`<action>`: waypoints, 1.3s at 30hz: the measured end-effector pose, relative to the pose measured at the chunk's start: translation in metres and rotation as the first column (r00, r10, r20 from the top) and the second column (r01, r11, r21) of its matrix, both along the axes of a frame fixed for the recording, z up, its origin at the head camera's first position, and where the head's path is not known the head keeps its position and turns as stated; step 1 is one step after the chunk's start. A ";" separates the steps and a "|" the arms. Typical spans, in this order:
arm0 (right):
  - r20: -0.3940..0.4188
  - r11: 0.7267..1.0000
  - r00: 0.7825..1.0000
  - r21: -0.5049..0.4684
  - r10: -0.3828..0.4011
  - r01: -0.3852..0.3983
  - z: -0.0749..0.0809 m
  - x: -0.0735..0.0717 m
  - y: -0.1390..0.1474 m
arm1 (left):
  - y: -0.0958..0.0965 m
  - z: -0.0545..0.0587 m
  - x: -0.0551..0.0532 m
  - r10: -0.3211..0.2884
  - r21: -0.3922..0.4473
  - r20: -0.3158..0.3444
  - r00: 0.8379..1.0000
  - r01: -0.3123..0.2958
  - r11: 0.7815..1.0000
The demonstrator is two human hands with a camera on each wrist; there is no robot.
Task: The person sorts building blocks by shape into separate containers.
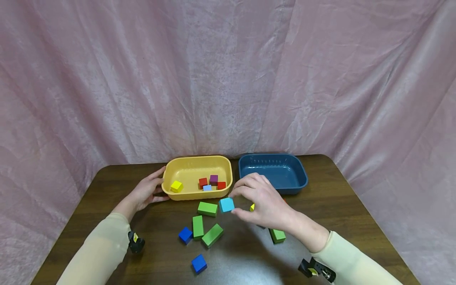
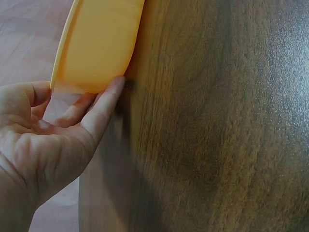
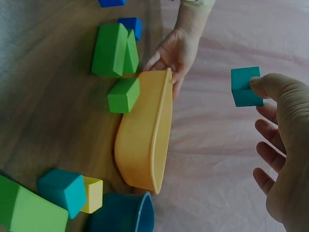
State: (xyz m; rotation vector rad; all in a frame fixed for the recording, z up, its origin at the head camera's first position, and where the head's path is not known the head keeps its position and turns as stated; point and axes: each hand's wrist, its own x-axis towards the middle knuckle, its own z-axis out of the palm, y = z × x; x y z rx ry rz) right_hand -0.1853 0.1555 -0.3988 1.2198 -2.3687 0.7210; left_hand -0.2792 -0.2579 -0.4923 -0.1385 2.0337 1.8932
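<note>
My left hand rests against the left end of the yellow tub, thumb by the rim and straight fingers along the wall toward its base. In the left wrist view the hand's fingertips touch the tub wall. Inside the tub lie a yellow cube, two red cubes, a purple cube and a pale blue block. My right hand pinches a light blue cube between thumb and index finger, just in front of the tub's right front corner; the other fingers hang loose.
A dark blue tub stands right of the yellow one. Several green blocks and two blue cubes lie on the wooden table. Partly hidden by my right hand are a yellow block and a teal block.
</note>
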 end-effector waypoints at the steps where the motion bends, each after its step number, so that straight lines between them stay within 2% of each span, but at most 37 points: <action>1: 0.001 1.000 1.000 -0.001 -0.005 0.005 0.002 -0.002 -0.001 | 0.000 0.000 0.000 0.001 0.001 0.001 1.000 -0.001 1.000; 16: 0.045 0.998 0.997 -0.006 -0.055 0.055 0.018 -0.027 -0.007 | 0.001 0.001 0.000 0.009 0.001 0.009 1.000 -0.009 1.000; 24: -0.005 0.998 0.999 -0.015 -0.053 0.053 0.020 -0.041 -0.014 | 0.001 0.002 0.000 -0.003 0.005 0.004 1.000 0.003 1.000; 39: 0.029 0.994 0.993 -0.002 -0.112 0.112 0.022 -0.063 -0.024 | 0.002 0.005 -0.001 0.005 0.014 0.016 1.000 -0.005 1.000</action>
